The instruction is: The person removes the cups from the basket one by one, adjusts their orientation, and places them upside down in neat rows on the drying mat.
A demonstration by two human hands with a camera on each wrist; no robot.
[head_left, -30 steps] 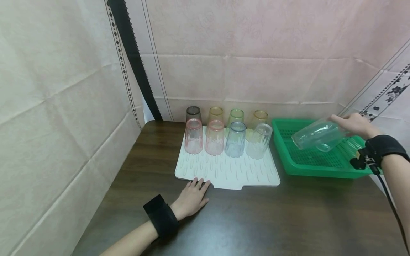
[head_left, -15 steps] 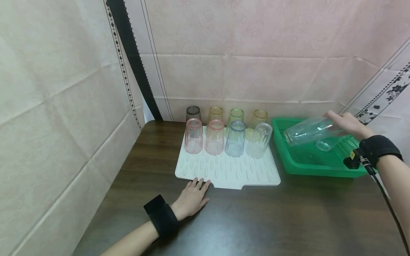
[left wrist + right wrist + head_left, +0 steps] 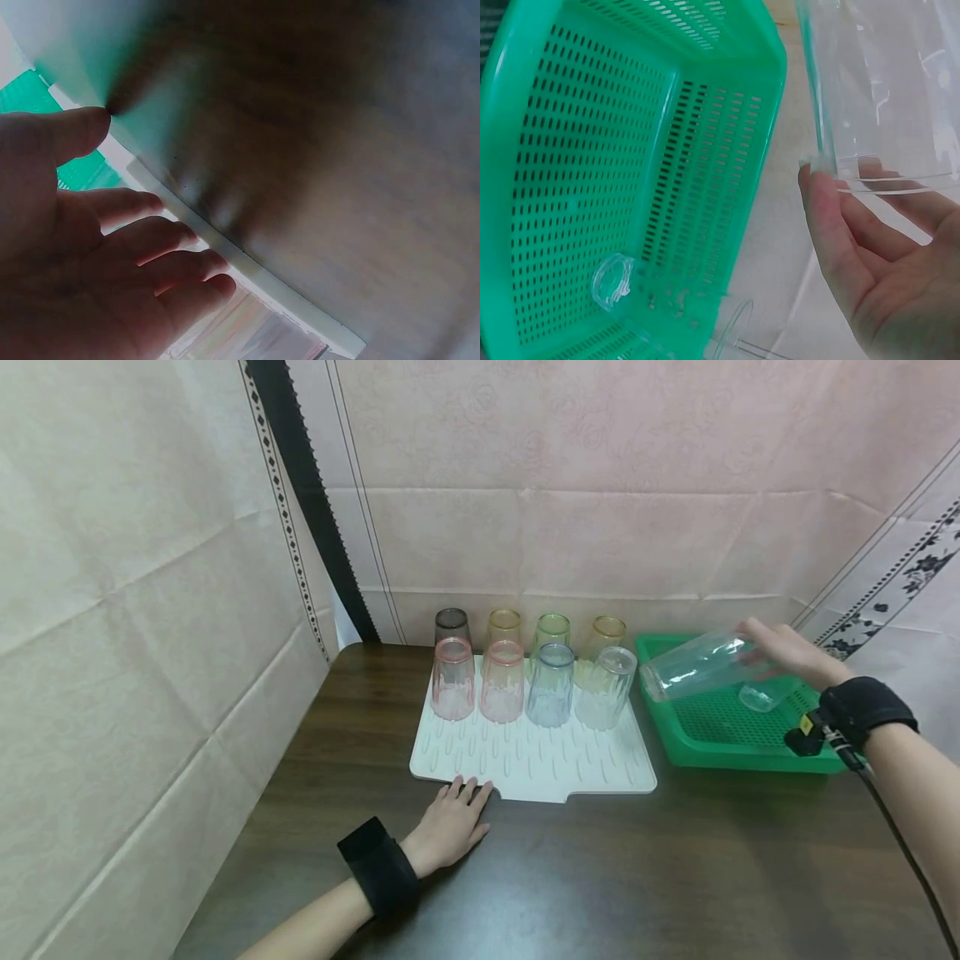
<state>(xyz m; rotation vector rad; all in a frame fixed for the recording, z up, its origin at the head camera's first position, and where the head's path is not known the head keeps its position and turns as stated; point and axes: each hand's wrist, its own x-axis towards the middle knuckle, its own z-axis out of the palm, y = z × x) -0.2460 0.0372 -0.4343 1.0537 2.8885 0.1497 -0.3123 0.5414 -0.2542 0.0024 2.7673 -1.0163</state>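
Note:
My right hand (image 3: 787,652) grips a clear glass (image 3: 693,667) held on its side above the left part of the green perforated basket (image 3: 720,743). In the right wrist view the fingers (image 3: 832,225) wrap the clear glass (image 3: 885,90) over the basket (image 3: 570,150). Another clear glass (image 3: 761,695) lies in the basket. My left hand (image 3: 450,822) rests flat on the dark table (image 3: 600,877), its fingertips touching the front edge of the white drying mat (image 3: 525,760). In the left wrist view the straight fingers (image 3: 142,247) lie by the mat's edge (image 3: 247,270).
Several upturned coloured glasses stand in two rows at the back of the mat: a pink one (image 3: 453,678), a blue one (image 3: 551,685), a clear one (image 3: 609,687), and others behind. Tiled walls close off the left and back.
My right hand has carried the clear glass leftward and slightly up, from over the basket's middle to its left edge. The left hand has not moved.

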